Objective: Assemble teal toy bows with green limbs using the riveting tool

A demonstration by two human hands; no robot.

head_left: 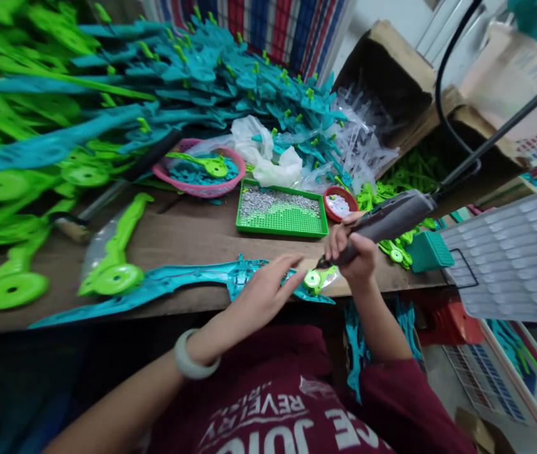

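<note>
My right hand (360,255) is wrapped round a dark grey power screwdriver (396,214), whose tip slants down to the left. That tip is at or just above a lime-green round piece (313,279) at the right end of a long teal plastic part (188,275). The teal part lies along the table's near edge, with a thin wire inside it. Across its right half rests my left hand (268,284), fingers stretched out and close to the green piece. Whether the tip touches a screw is hidden.
Behind lie a green tray (280,230) of small metal screws, a pink basket (197,188) of teal pieces and a small red basket (352,200). Teal parts (230,82) pile up at the back. A hammer (108,202) and a curved green part (117,258) are left.
</note>
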